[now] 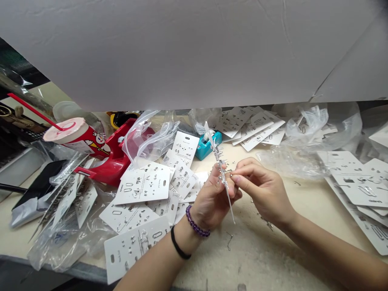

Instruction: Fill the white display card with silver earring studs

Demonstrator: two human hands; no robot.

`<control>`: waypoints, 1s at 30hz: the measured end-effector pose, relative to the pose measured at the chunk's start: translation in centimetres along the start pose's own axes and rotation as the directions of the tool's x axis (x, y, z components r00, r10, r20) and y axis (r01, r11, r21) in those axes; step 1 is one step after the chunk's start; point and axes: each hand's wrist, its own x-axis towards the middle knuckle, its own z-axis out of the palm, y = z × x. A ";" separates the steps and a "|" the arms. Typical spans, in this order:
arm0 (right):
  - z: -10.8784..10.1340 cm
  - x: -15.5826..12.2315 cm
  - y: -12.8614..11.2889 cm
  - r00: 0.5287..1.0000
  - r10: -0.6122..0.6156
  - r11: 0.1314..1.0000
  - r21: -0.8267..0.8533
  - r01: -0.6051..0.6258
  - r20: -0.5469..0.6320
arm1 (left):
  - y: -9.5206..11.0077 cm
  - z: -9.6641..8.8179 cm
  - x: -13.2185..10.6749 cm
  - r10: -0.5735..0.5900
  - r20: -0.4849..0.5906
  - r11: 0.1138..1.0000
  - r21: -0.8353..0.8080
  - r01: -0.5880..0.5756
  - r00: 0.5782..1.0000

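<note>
Earring card (pixel 229 204), long, white and crowded with silver pieces, stands tilted and nearly edge-on in the person's left hand (pixel 210 200). That hand is mostly closed, its fingers curled firmly around the card. The right hand (pixel 262 190) sits just beside the card, its thumb and forefinger pinched on a tiny metal piece (pixel 230 173) at the card's edge, too small to make out clearly, while its other fingers curl loosely. A purple bead bracelet (pixel 196 223) and a black hair tie (pixel 178 245) circle the left wrist.

Below the held card, small metal hooks (pixel 229 241) lie scattered across the cream workbench (pixel 257 258). To its left spreads a loose heap of printed earring cards (pixel 142 186), with more stacked to its right (pixel 357 180). Clear plastic bags (pixel 151 139) lie crumpled among the cards. Just behind it sits a teal tape dispenser (pixel 204 146). Farther left of it stand a red plastic holder (pixel 113 155) and a red cup (pixel 80 139) with a pale pink lid and red straw. Past everything, a white sheet (pixel 182 48) hangs across the view.
</note>
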 end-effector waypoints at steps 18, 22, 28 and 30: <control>-0.2 0.4 -0.6 0.969 0.147 0.977 0.122 -0.173 0.196 | -0.6 -0.6 0.2 0.005 0.018 0.997 0.071 -0.006 1.000; -0.1 0.3 -0.5 0.960 0.168 0.969 0.140 -0.202 0.223 | -0.7 -0.6 0.2 0.011 0.015 0.997 0.072 -0.012 1.000; -1.0 0.7 -1.4 0.953 0.150 0.989 -0.038 -0.146 0.264 | -0.4 -0.5 0.2 -0.003 0.032 0.993 0.119 0.000 0.999; -1.4 0.9 -1.8 0.964 0.101 0.981 -0.187 -0.055 0.246 | -0.3 -0.6 0.2 -0.010 0.049 0.988 0.154 0.003 0.999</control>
